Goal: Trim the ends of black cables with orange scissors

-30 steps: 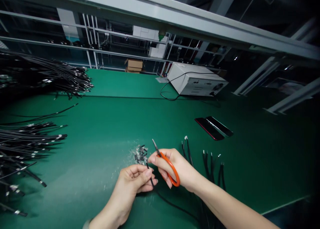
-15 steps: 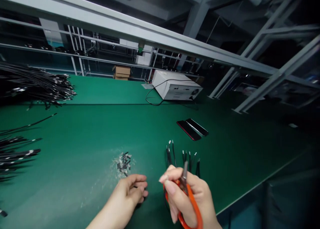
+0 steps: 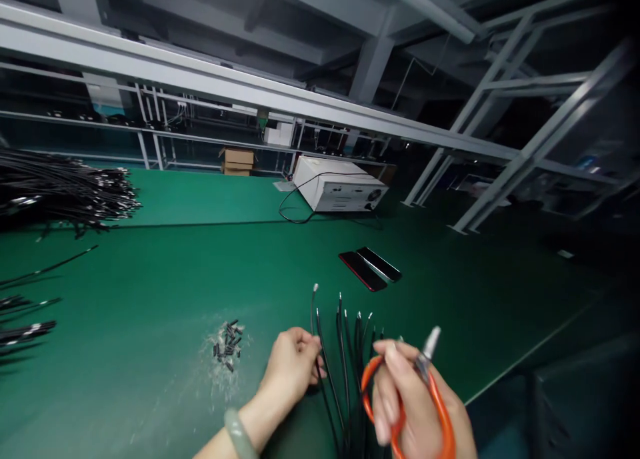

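Note:
My left hand (image 3: 291,362), a pale green bangle (image 3: 239,433) on its wrist, is closed in a pinch on a thin black cable (image 3: 314,312) with a light tip pointing up. Beside it, more black cables (image 3: 344,359) with bare or metallic ends lie close together, running down out of view. Over the right side of these cables, my right hand (image 3: 413,395) is wrapped round orange-handled scissors (image 3: 443,412). Their short metal blades point up and away, touching no cable that I can see. Left of my left hand lies a small heap of cut black pieces (image 3: 228,344) among pale scraps.
Two phones (image 3: 363,270) lie side by side on the green table (image 3: 210,265). Behind them stands a white box-shaped device (image 3: 340,187) with a cord. Large black cable bundles (image 3: 65,189) lie at the left. A metal beam (image 3: 225,85) crosses above the table.
My left hand has moved right and taken hold of a cable. My right hand with the scissors has shifted right, baring more of the cables. The view has tilted up slightly.

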{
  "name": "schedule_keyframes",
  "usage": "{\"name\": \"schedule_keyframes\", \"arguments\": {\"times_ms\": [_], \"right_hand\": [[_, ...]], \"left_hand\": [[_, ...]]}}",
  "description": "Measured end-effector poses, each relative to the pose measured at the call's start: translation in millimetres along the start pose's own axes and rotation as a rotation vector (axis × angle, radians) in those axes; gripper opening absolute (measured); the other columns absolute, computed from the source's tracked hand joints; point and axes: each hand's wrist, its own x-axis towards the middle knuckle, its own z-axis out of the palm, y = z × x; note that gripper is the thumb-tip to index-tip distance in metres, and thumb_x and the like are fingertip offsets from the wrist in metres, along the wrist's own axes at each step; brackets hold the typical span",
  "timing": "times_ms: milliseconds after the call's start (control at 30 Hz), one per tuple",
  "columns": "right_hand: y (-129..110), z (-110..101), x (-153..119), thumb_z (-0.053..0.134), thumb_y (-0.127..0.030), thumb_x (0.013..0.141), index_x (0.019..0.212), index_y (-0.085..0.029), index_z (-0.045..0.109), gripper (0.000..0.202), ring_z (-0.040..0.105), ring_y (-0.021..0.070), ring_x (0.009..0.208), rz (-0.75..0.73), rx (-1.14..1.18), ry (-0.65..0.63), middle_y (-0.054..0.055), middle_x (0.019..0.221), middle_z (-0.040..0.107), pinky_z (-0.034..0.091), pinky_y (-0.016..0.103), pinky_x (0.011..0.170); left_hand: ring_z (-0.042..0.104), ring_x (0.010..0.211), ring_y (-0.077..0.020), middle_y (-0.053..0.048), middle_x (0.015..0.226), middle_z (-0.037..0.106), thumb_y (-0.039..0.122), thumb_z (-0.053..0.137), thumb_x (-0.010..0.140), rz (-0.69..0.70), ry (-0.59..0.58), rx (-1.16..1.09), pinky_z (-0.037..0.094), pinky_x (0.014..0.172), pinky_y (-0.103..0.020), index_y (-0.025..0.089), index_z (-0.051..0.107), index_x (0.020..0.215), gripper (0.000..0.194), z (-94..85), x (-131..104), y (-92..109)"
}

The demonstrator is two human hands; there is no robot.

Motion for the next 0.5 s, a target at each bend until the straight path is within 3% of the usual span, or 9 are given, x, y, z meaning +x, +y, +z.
{"name": "schedule_keyframes", "arguments": {"times_ms": [100,167,200,267,333,400,433,467,500], "right_hand": [[19.6,-11.4,47.3,0.054,-0.041,0.075,0.088,-0.013,0.047,0.032,0.039,0.0079,0.044,-0.112,-0.092,0.062,0.0,0.055,0.038,0.033,0.022,0.046],[36.2,-22.5,80.3,0.048,-0.049,0.076,0.093,-0.012,0.045,0.04,0.042,0.0086,0.047,-0.065,-0.28,0.058,0.002,0.062,0.042,0.035,0.022,0.047],[43.4,-27.2,93.6,0.039,-0.053,0.08,0.094,-0.012,0.044,0.044,0.044,0.0099,0.048,-0.028,-0.532,-0.007,0.003,0.065,0.045,0.035,0.023,0.047],[52.5,-29.8,108.5,0.044,-0.048,0.077,0.086,-0.009,0.05,0.041,0.043,0.0137,0.045,0.039,-0.758,-0.08,0.007,0.06,0.047,0.034,0.028,0.047],[54.0,-18.6,105.0,0.045,-0.041,0.076,0.095,-0.01,0.056,0.038,0.041,0.0186,0.05,-0.068,-0.995,0.022,0.01,0.057,0.045,0.03,0.033,0.053],[50.9,6.5,85.6,0.039,-0.04,0.081,0.119,-0.017,0.047,0.046,0.039,0.0221,0.061,-0.439,-1.218,0.144,0.008,0.056,0.046,0.029,0.035,0.059],[49.1,22.3,72.7,0.041,-0.042,0.081,0.115,-0.024,0.05,0.039,0.04,0.0207,0.064,-0.637,-1.189,0.131,0.007,0.06,0.049,0.03,0.033,0.06],[47.8,39.0,59.4,0.043,-0.04,0.081,0.107,-0.028,0.055,0.03,0.041,0.0172,0.065,-0.744,-1.067,-0.03,0.004,0.07,0.054,0.032,0.03,0.063],[47.4,55.6,47.1,0.045,-0.04,0.08,0.097,-0.027,0.058,0.025,0.044,0.0147,0.065,-0.689,-0.947,-0.214,0.003,0.072,0.054,0.035,0.028,0.062]], "left_hand": [[0.052,0.079,-0.0158,-0.013,0.091,0.048,0.044,0.058,0.082,0.078,0.046,-0.138,0.046,0.062,-0.012,0.002,0.042,0.105,0.051,-30.7,-25.7,14.7],[0.049,0.088,-0.02,-0.015,0.097,0.046,0.055,0.069,0.071,0.138,0.143,-0.255,0.048,0.072,-0.017,0.002,0.042,0.112,0.072,-55.0,-44.4,19.8],[0.047,0.092,-0.0217,-0.016,0.1,0.045,0.054,0.072,0.069,0.111,0.161,-0.279,0.048,0.074,-0.019,0.002,0.042,0.112,0.075,-66.5,-53.1,19.5],[0.045,0.094,-0.0244,-0.016,0.103,0.043,0.053,0.08,0.059,-0.004,0.161,-0.339,0.049,0.072,-0.021,0.003,0.042,0.11,0.081,-85.7,-67.9,14.0],[0.047,0.09,-0.0227,-0.017,0.098,0.044,0.052,0.081,0.06,-0.053,0.191,-0.346,0.049,0.069,-0.019,0.001,0.04,0.111,0.083,-98.5,-78.2,5.1],[0.049,0.085,-0.0219,-0.016,0.096,0.045,0.05,0.082,0.059,-0.078,0.189,-0.357,0.048,0.066,-0.018,0.002,0.037,0.115,0.087,-105.4,-83.6,-2.4],[0.05,0.083,-0.0218,-0.015,0.094,0.046,0.05,0.082,0.058,-0.082,0.17,-0.361,0.048,0.063,-0.019,0.003,0.035,0.115,0.087,-107.3,-84.8,-4.7],[0.05,0.081,-0.0217,-0.015,0.092,0.046,0.05,0.082,0.059,-0.073,0.148,-0.369,0.048,0.061,-0.019,0.004,0.035,0.114,0.087,-108.5,-85.3,-5.9],[0.05,0.079,-0.0215,-0.015,0.091,0.046,0.05,0.082,0.059,-0.069,0.115,-0.374,0.048,0.06,-0.019,0.004,0.035,0.111,0.085,-109.3,-85.6,-6.1]]}}
